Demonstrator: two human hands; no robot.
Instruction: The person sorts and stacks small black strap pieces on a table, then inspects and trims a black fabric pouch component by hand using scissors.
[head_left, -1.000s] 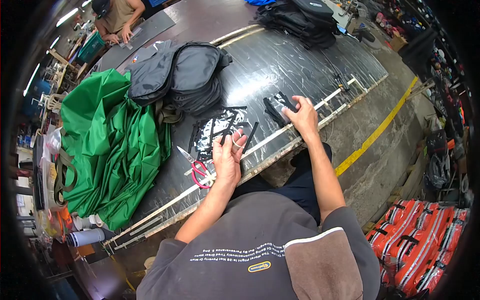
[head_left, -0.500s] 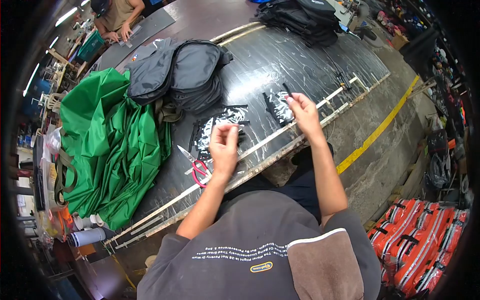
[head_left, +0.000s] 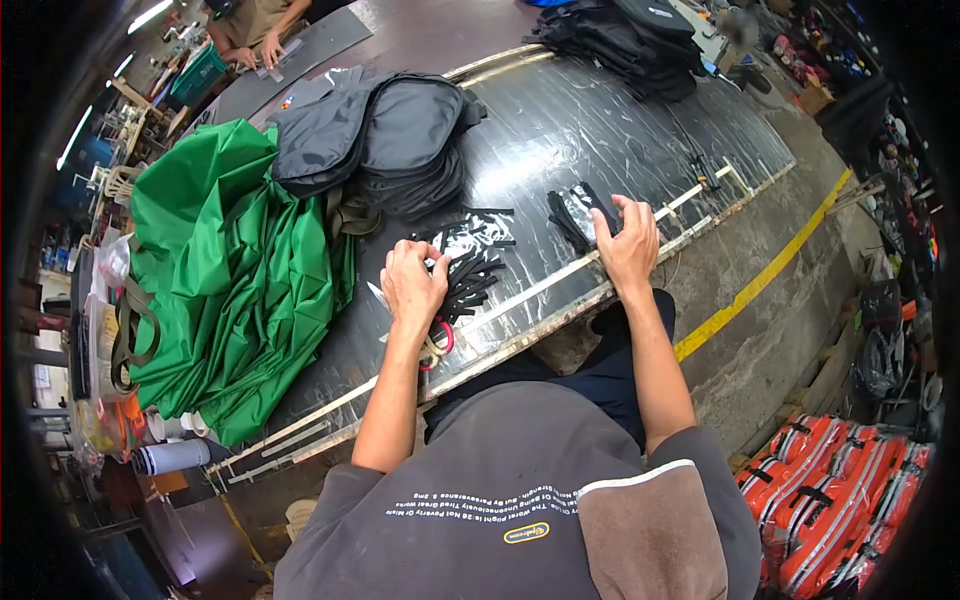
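Black strips (head_left: 470, 287) lie in a loose pile on the dark table, by a clear plastic piece (head_left: 478, 236). At the pile's left side is my left hand (head_left: 412, 287), its fingers curled and thumb close to them; whether a strip is between them is hidden. Partly under that wrist are scissors with red handles (head_left: 441, 338). Further right, a smaller bunch of black strips (head_left: 570, 218) rests on the table. My right hand (head_left: 631, 243) is just beside this bunch, thumb apart from the bent fingers, with nothing visible in it.
Green fabric (head_left: 230, 290) is heaped at left, beside stacked black bags (head_left: 400, 140). More black bags (head_left: 625, 45) lie at the far side. A co-worker's hands (head_left: 262, 52) work at the upper left. Orange packs (head_left: 830, 500) sit on the floor at right.
My left hand has moved left and down onto the pile's edge, over the scissors. The right hand has lowered and spread its fingers; the dark strip it held up is no longer in it.
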